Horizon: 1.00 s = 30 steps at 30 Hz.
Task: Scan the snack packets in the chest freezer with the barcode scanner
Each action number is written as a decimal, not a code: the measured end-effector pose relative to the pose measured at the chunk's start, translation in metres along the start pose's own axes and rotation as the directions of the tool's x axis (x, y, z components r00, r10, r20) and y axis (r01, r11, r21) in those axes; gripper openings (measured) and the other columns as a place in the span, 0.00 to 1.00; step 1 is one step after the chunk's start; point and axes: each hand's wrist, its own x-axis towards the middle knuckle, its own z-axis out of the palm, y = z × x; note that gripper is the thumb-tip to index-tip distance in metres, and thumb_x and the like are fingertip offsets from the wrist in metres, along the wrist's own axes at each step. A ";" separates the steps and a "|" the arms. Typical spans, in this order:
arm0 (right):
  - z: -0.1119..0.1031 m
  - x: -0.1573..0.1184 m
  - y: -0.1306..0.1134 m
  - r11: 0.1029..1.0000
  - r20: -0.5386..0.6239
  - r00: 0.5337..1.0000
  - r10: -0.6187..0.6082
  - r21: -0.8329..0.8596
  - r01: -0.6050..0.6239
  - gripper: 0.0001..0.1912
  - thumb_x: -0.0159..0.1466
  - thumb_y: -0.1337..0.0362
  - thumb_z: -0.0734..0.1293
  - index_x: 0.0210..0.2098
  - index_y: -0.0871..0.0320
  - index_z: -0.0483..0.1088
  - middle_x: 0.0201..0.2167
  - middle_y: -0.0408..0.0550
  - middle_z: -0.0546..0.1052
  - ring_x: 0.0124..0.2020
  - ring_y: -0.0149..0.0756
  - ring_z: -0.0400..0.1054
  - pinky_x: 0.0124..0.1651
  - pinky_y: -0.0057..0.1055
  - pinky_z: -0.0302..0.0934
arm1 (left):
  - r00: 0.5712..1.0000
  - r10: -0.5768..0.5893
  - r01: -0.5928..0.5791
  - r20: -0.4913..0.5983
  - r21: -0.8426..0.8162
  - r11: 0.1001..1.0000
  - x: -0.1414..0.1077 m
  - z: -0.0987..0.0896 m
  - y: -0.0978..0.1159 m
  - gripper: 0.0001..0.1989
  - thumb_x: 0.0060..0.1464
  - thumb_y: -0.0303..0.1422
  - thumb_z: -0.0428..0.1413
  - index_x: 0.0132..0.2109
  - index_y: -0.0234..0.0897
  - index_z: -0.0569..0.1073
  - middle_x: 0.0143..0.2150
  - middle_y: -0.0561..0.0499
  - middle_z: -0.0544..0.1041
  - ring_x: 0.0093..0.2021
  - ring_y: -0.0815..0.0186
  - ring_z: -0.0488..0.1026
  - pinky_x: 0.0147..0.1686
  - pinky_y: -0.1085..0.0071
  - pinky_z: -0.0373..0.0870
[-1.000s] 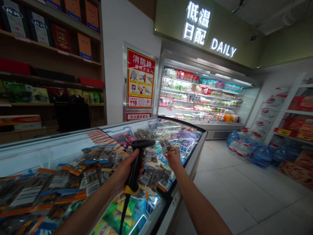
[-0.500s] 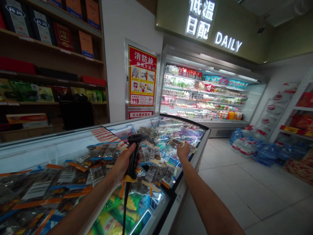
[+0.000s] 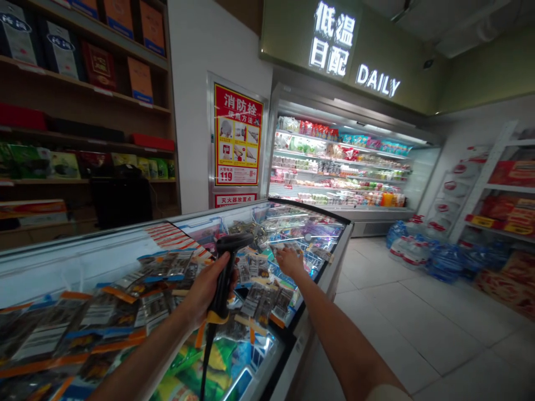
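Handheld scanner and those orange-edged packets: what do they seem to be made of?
The scanner looks like hard plastic, mostly satin black, judging by its smooth moulded shape. The packets are probably glossy plastic film, being partly see-through.

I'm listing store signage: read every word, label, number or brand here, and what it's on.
"低温日配": olive-green overhead panel.
"DAILY": same panel.
"消防栓 使用方法": red-and-yellow rectangular poster.
"火警电话 119": same poster.
"灭火器放置点": rectangular red-and-white sign below.
Too small or blurred: poster fine print, labels on clear plastic packets, silver-fronted upright boxes, refrigerated goods.
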 end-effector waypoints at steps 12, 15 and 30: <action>0.002 -0.010 -0.043 0.966 0.054 0.984 0.172 0.184 -0.179 0.21 0.42 0.47 0.68 0.22 0.59 0.71 0.31 0.60 0.75 0.36 0.50 0.68 0.35 0.39 0.58 | 1.000 0.006 -0.006 0.002 0.011 1.000 0.002 -0.001 -0.006 0.15 0.48 0.42 0.53 0.36 0.33 0.69 0.20 0.54 0.69 0.15 0.74 0.65 0.13 0.80 0.62; 0.013 -0.011 -0.051 0.866 0.026 0.977 0.212 0.458 -0.201 0.16 0.32 0.56 0.74 0.14 0.58 0.67 0.24 0.55 0.75 0.33 0.48 0.69 0.32 0.36 0.57 | 1.000 0.010 -0.011 0.022 0.033 0.999 -0.001 0.001 -0.004 0.16 0.48 0.42 0.52 0.37 0.33 0.70 0.20 0.53 0.69 0.16 0.74 0.64 0.14 0.80 0.61; 0.024 0.000 -0.016 0.478 -0.178 0.887 0.425 0.877 -0.053 0.20 0.44 0.69 0.63 0.38 0.65 0.70 0.25 0.47 0.74 0.27 0.35 0.68 0.30 0.28 0.60 | 0.996 -0.019 0.014 0.090 0.053 0.998 -0.007 0.006 -0.004 0.18 0.44 0.45 0.54 0.33 0.33 0.69 0.21 0.53 0.70 0.17 0.74 0.65 0.14 0.80 0.59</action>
